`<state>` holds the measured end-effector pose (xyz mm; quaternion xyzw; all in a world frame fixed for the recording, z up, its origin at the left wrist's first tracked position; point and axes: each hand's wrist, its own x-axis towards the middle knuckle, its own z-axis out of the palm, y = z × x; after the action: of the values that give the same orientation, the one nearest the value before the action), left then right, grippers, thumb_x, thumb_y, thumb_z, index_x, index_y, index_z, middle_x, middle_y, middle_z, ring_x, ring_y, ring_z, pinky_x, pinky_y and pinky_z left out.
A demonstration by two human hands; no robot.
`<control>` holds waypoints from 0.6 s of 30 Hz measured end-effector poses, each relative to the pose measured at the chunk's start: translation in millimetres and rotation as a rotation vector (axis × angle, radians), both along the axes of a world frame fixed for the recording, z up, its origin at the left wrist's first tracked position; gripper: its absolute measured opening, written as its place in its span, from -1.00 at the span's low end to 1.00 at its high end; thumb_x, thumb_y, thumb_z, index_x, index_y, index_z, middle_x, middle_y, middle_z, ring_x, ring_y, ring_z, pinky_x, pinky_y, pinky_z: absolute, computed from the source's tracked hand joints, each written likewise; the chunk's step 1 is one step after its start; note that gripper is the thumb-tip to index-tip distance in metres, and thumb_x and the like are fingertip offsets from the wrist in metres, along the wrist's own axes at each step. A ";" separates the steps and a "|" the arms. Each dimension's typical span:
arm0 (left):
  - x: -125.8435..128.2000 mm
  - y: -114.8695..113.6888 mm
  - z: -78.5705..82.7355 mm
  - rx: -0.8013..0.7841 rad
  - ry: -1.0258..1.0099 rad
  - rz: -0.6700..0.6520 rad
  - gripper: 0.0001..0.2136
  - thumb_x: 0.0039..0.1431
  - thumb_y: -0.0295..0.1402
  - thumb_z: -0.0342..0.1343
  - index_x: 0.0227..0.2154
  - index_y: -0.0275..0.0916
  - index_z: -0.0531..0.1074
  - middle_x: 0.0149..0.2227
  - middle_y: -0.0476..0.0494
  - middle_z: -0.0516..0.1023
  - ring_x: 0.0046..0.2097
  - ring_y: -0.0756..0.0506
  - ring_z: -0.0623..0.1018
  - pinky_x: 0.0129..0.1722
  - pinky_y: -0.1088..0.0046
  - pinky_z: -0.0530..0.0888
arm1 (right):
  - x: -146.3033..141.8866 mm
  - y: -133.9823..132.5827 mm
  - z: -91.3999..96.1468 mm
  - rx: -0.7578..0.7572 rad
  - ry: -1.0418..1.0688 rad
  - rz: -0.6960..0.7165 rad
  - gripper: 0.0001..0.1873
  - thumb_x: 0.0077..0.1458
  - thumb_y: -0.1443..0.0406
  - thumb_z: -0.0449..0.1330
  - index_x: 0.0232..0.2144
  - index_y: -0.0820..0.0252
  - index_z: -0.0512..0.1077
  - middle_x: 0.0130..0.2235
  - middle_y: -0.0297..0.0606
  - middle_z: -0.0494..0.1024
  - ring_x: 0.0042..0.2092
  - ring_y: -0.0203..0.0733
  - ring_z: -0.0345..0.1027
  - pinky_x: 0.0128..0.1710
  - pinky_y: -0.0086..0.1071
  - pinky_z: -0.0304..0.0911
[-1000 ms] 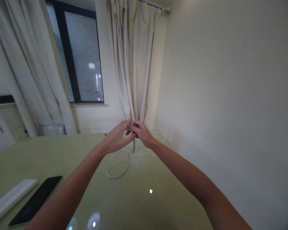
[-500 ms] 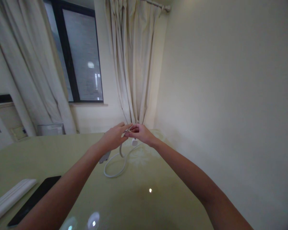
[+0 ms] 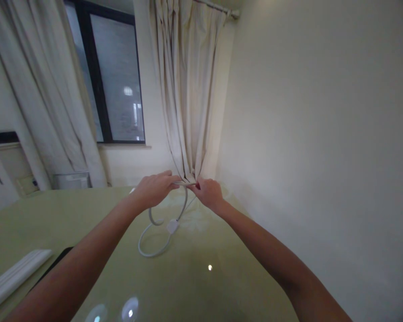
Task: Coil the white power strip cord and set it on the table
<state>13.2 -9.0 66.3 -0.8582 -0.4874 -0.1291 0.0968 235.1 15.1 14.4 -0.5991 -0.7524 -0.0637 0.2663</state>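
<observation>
Both my hands are raised over the far part of a pale green glossy table (image 3: 195, 286). My left hand (image 3: 152, 190) and my right hand (image 3: 208, 193) each pinch a white cable (image 3: 184, 183), holding a short stretch of it taut between them. From there the cable hangs down to the table and curls into a loop (image 3: 147, 248). A small white plug or block (image 3: 172, 226) sits on the cable just above the table.
A white ribbed bar (image 3: 13, 277) lies at the table's left edge, with a dark phone (image 3: 55, 264) beside it, mostly hidden by my left arm. Cream curtains (image 3: 184, 98) and a dark window (image 3: 114, 80) stand behind; a plain wall is on the right.
My hands have drawn apart, stretching the cable between them. The hanging loop has shifted left and the white block now dangles lower. My left arm now covers more of the phone.
</observation>
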 end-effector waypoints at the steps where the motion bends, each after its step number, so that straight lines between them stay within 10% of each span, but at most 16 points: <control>1: -2.2 2.3 -0.7 -0.027 -0.067 -0.040 -0.68 0.48 -0.16 -0.07 0.06 0.00 0.55 -0.05 -0.17 0.59 -0.08 -0.25 0.63 -0.17 0.30 0.44 | -2.4 0.7 -1.0 -0.014 0.074 0.011 -0.52 0.34 -0.06 0.18 -0.40 0.18 0.54 -0.38 -0.09 0.61 -0.28 -0.03 0.49 -0.28 -0.29 0.17; 9: -14.1 22.6 -12.6 -0.148 -0.554 -0.283 -0.54 0.40 0.03 -0.05 -0.17 -0.22 0.61 -0.28 -0.09 0.62 -0.23 -0.13 0.55 -0.21 0.41 0.37 | -23.7 9.7 -0.3 -0.361 0.989 0.541 -0.56 0.30 0.01 0.09 -0.22 0.20 0.59 -0.49 -0.37 0.45 -0.50 -0.32 0.19 -0.44 -0.41 0.07; 14: -40.4 30.4 -28.4 -0.264 -0.644 -0.017 -0.29 0.31 0.24 -0.20 -0.61 -0.23 0.51 -0.63 -0.02 0.20 -0.51 -0.08 0.29 -0.45 0.42 0.15 | 8.4 23.8 -4.4 -0.331 0.485 0.535 -0.38 0.24 -0.16 0.18 -0.54 0.21 0.58 -0.66 -0.47 0.12 -0.53 -0.34 0.02 -0.44 -0.36 -0.08; 18: -88.4 50.0 -50.3 -0.196 -0.686 0.286 -0.43 0.11 0.23 0.11 -0.68 -0.20 0.39 -0.67 0.00 0.11 -0.51 -0.08 0.24 -0.48 0.43 0.05 | 72.1 45.6 -3.1 -0.356 0.080 0.326 -0.40 0.32 -0.08 0.15 -0.55 0.23 0.56 -0.63 -0.40 0.28 -0.50 -0.31 0.17 -0.40 -0.39 0.01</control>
<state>-75.2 41.1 15.9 -0.6937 -0.6162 -0.3467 -0.1375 307.3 60.7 11.2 -0.5094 -0.8273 0.1374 0.1927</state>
